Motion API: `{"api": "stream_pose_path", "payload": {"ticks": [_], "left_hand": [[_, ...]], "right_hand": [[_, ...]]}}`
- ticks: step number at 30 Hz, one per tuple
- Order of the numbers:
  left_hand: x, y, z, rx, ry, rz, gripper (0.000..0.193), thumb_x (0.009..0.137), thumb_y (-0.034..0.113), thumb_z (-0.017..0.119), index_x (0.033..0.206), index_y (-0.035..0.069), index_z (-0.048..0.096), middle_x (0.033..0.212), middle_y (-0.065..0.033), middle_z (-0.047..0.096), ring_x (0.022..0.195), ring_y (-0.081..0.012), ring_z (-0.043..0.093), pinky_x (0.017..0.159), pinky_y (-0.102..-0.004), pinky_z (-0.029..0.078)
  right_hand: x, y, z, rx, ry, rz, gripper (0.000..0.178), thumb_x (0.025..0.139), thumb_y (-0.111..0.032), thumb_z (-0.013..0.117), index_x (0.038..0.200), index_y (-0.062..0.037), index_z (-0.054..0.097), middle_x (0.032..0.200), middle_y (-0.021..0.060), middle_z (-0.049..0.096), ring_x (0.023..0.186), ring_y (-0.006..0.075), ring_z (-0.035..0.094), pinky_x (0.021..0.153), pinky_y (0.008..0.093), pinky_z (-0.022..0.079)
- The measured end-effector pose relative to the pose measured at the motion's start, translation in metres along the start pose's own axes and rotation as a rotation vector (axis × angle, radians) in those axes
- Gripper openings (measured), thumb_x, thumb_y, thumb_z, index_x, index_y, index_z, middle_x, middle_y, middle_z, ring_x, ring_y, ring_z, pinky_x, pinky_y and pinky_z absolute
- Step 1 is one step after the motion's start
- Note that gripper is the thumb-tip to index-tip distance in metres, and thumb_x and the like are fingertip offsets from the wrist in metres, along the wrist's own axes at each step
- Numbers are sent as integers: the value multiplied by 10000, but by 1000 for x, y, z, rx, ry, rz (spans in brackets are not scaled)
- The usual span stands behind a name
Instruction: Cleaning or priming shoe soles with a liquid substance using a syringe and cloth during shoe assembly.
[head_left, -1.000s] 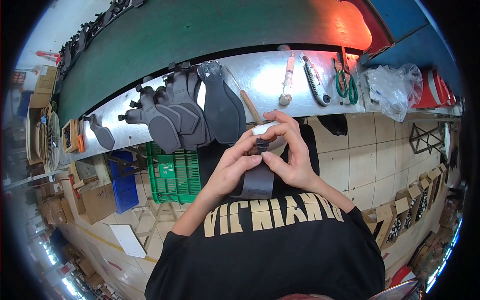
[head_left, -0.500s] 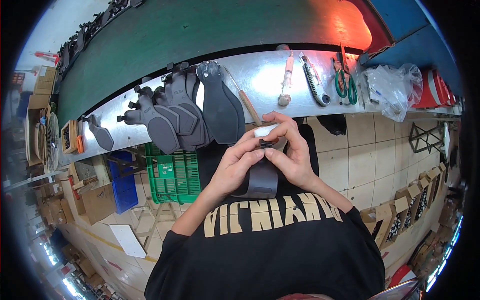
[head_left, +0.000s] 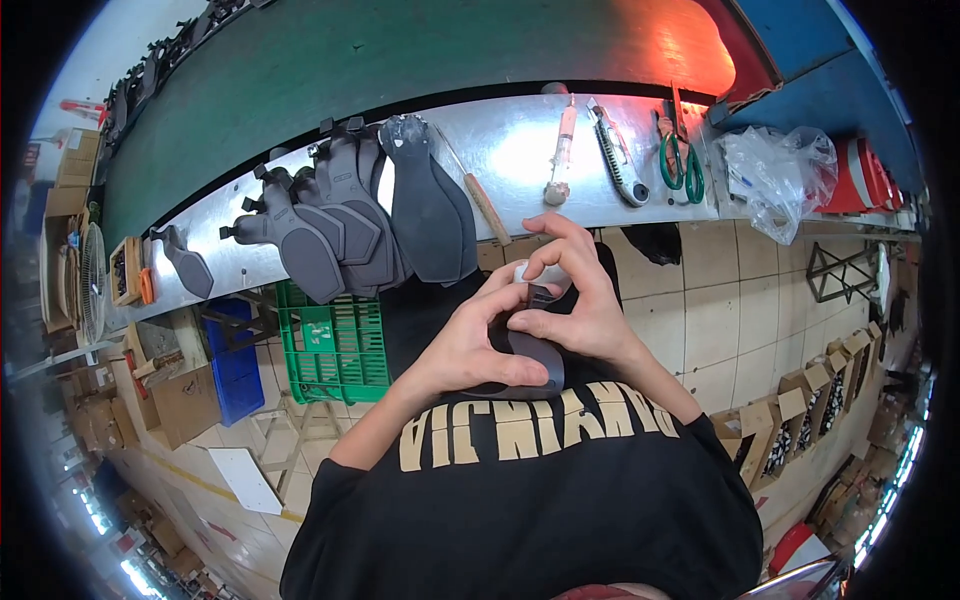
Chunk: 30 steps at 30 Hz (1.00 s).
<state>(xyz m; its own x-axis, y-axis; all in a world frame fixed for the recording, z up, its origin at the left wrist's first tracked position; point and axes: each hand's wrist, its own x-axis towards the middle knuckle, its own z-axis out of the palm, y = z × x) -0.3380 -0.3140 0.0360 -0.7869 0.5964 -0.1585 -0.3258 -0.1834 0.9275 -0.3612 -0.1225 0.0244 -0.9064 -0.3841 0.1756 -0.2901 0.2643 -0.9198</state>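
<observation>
A dark grey padded piece (head_left: 535, 348) with a narrow black end is held between my hands, close to my chest. My left hand (head_left: 478, 338) grips it from the left, thumb lying along its wide lower part. My right hand (head_left: 580, 295) is curled around the narrow end, thumb and fingertips bent toward it. Something small and white (head_left: 560, 284) shows among the right fingers; its kind is unclear. Beyond my hands on the metal bench (head_left: 515, 125) lies a wooden-handled pointed tool (head_left: 485, 208). My fingers cover part of the piece.
Similar grey pieces (head_left: 312, 255) lie heaped left of two dark sole-shaped pads (head_left: 425, 215). A syringe (head_left: 562, 150), utility knife (head_left: 620, 158) and green-handled scissors (head_left: 682, 160) lie to the right, beside a clear plastic bag (head_left: 780, 175). Below stands a green crate (head_left: 330, 345).
The grey piece has turned and tilted between my hands. My left thumb has moved down from the narrow end onto the wide part, and the thumbs have come apart.
</observation>
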Motion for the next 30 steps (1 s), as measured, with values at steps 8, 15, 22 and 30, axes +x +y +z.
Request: {"api": "stream_pose_path", "payload": {"ticks": [8,15,22,30], "left_hand": [[0,5,5,132,42,19,731,637,306,849,1229,-25,578,1340,-133,414,1223,-245,450,1027,-349,367],[-1,8,9,219,77,29,714,610,305,862,1186,-34,610,1313,-151,440,1210,-257,465,1026,-344,371],[-3,20,13,577,217,107,815,544,383,889,1185,-43,621,1254,-214,491,1175,-328,518,1005,-382,418],[0,22,18,598,227,88,789,528,410,890,1130,-43,655,1232,-222,510,1153,-339,532,982,-394,445]], "right_hand": [[-6,8,0,285,3,94,254,732,-165,812,893,-63,645,1347,163,504,1285,234,423,1018,374,353],[-1,16,-10,632,-3,342,201,907,-97,607,735,-15,670,1338,184,535,1228,223,495,1017,367,370],[-2,9,-29,102,171,-49,326,1003,-230,476,1142,2,659,1271,149,585,1188,244,524,982,352,402],[-5,-9,-36,-52,-43,-438,698,1002,-534,282,1334,34,513,1043,118,709,1236,335,511,1031,459,368]]}}
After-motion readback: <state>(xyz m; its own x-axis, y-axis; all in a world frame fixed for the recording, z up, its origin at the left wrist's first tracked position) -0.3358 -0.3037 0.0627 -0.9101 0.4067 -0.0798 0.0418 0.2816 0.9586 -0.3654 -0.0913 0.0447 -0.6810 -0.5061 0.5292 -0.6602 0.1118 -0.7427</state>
